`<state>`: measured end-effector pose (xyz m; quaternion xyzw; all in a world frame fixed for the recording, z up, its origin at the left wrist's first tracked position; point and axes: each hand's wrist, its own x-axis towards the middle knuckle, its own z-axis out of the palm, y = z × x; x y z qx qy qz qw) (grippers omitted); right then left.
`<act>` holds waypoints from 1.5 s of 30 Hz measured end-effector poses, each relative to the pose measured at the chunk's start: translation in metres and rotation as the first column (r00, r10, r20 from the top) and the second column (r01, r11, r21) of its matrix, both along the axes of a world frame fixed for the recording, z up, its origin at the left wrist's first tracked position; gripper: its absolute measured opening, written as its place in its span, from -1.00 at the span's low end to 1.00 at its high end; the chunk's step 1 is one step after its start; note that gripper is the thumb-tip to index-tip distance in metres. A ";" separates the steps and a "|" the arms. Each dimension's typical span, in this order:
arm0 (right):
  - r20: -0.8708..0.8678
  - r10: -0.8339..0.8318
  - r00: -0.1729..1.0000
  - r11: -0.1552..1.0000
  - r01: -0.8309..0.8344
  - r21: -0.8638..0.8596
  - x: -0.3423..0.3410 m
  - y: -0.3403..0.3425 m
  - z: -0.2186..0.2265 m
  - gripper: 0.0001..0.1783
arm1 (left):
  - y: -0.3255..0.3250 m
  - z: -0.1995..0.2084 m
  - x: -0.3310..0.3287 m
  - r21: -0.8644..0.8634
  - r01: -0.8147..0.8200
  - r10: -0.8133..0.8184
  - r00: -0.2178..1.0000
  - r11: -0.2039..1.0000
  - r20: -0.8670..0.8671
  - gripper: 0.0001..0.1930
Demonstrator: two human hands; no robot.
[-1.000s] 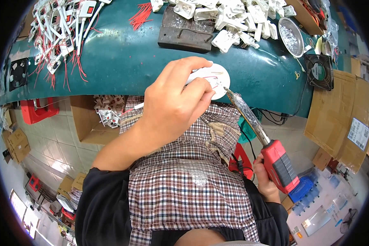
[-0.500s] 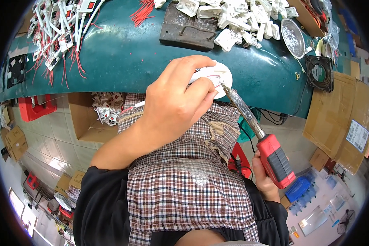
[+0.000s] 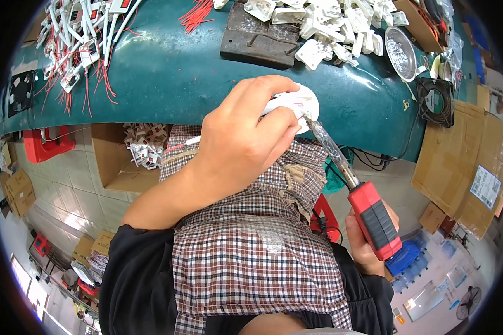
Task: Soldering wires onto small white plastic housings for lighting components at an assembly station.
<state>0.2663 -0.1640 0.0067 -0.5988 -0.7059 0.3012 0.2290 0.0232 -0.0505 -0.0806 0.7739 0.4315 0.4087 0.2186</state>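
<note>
Head view, left hand: the left hand (image 3: 248,131) is clamping its thumb and fingers on a white round piece (image 3: 313,103).
White round piece: it is sitting in that grip at the near edge of the green table (image 3: 156,72), wiring facing up.
Right hand: the right hand (image 3: 362,248) is wrapping around the red and black handle of a soldering iron (image 3: 349,178).
Iron tip: it is pointing up and leftward at the wiring; whether it is touching, I cannot tell.
White cable: a white cable end (image 3: 193,140) with a red wire is protruding behind the left wrist.
Tabletop: a dark metal block (image 3: 257,43) is lying beyond the left hand, beside heaped white housings (image 3: 330,28); red wires (image 3: 197,15) are lying left of the block.
Far right: a metal dish (image 3: 387,42) is resting near a black fan (image 3: 436,100).
</note>
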 end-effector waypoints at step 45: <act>0.019 -0.352 0.936 0.930 0.352 -0.105 0.015 -0.034 -0.006 -0.74 | 0.000 0.001 0.000 -0.008 0.016 -0.016 1.000 1.000 0.015 -0.75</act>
